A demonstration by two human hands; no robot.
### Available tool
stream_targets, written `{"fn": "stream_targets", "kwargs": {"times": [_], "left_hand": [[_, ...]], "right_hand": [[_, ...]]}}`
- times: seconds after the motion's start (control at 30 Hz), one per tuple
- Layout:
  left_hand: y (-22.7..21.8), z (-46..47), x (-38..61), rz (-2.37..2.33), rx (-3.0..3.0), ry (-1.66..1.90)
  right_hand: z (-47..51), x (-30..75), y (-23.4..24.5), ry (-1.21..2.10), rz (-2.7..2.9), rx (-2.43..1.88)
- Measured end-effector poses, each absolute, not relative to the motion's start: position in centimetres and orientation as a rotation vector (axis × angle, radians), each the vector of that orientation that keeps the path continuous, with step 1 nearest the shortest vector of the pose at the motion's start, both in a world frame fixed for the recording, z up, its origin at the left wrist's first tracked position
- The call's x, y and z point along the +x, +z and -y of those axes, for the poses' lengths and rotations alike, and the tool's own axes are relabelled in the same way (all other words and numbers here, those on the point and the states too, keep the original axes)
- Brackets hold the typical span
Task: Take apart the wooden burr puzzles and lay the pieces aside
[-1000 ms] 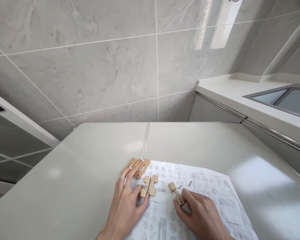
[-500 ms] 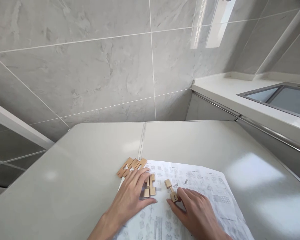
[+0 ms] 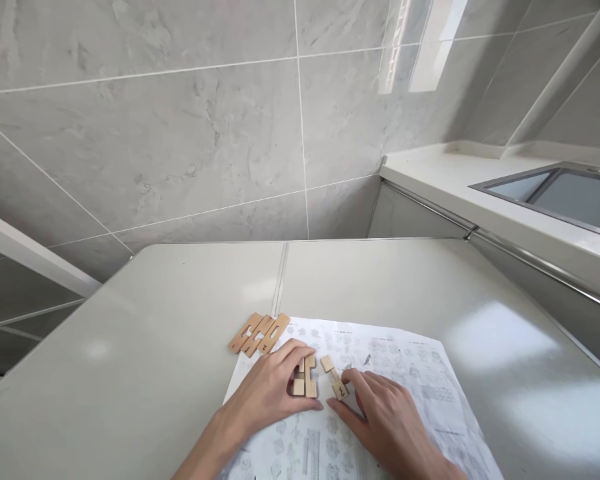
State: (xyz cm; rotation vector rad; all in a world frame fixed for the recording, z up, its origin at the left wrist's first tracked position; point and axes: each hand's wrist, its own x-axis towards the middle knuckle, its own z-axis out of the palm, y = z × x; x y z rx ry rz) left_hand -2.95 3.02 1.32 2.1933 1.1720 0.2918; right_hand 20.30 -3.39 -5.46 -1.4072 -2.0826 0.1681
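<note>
My left hand (image 3: 267, 387) curls around two notched wooden puzzle pieces (image 3: 310, 381) lying side by side on a printed sheet (image 3: 395, 343). Its fingers cover part of them. Opposite, my right hand (image 3: 387, 413) pinches the near end of a narrow-waisted wooden puzzle piece (image 3: 339, 389) marked with a 3. That piece lies tilted, a small gap away from the pair. Beyond my left hand, several flat slotted wooden pieces (image 3: 257, 337) with numbers rest side by side, overlapping the sheet's upper left corner.
The sheet carries small diagrams and lies on a pale table (image 3: 130, 347) with a seam (image 3: 281, 280) running away from me. A tiled wall (image 3: 205, 147) stands behind. On the right is a white counter (image 3: 425, 167) with an inset sink (image 3: 570, 193).
My left hand has shifted slightly right with the notched pieces, and the right hand's piece has come a little closer to them. The slotted pieces show more fully. The view has shifted slightly.
</note>
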Motion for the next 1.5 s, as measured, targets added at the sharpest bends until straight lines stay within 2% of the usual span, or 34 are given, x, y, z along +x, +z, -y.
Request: {"fn": "stream_targets", "kwargs": {"times": [0.57,1.0,1.3,1.5], "left_hand": [[0.8,-2.9,-1.8,-1.074,2.244,0.437],[-0.2,1.9,-11.3,-1.862,2.049,0.671],[-0.4,2.5,-11.6,-1.997,1.885,0.757],[0.0,-2.0,-14.1,-2.097,1.635,0.878]], "right_hand": [[3.1,20.7,-4.6,0.347,2.128,-1.287],[3.2,21.1,-5.1,0.359,2.142,-1.305],[3.3,21.2,-5.2,0.369,2.133,-1.317],[3.3,21.1,-4.9,0.381,2.119,-1.32]]}}
